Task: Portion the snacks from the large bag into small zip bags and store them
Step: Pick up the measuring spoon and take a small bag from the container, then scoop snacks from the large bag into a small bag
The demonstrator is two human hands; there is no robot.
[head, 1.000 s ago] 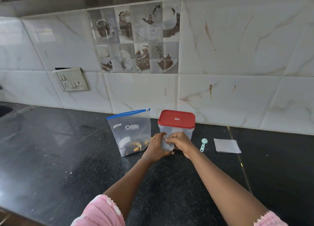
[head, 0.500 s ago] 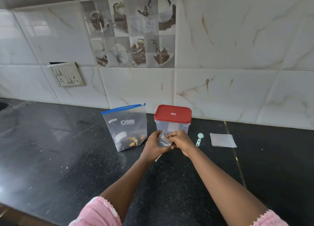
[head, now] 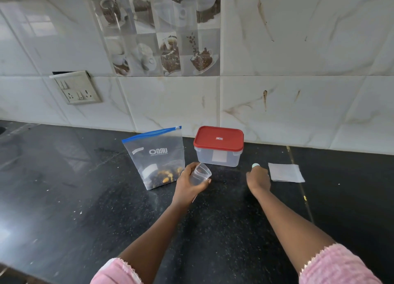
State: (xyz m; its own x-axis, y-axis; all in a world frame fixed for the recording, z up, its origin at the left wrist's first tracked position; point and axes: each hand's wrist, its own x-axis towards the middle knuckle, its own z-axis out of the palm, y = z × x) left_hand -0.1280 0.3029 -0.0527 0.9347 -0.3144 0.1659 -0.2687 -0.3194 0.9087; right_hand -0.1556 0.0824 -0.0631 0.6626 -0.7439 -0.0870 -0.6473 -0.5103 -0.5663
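The large clear zip bag (head: 155, 155) with a blue seal stands upright on the black counter (head: 85, 198), with a little snack mix at its bottom. Just to its right, my left hand (head: 186, 186) grips a small clear zip bag (head: 200, 172), its mouth spread open and facing up. My right hand (head: 258, 178) lies over the mint green spoon (head: 255, 165) with its fingers curled down on the handle; only the spoon's bowl shows past my knuckles. A clear container (head: 217, 157) with a red lid stands closed behind my hands.
A flat stack of small zip bags (head: 285, 172) lies right of my right hand. The tiled wall runs close behind the container, with a switch and socket plate (head: 76, 88) at the left. A seam (head: 298, 187) crosses the counter on the right.
My hands were together on the small bag in front of the container. Now my right hand has let go and moved right onto the spoon; my left hand holds the bag alone.
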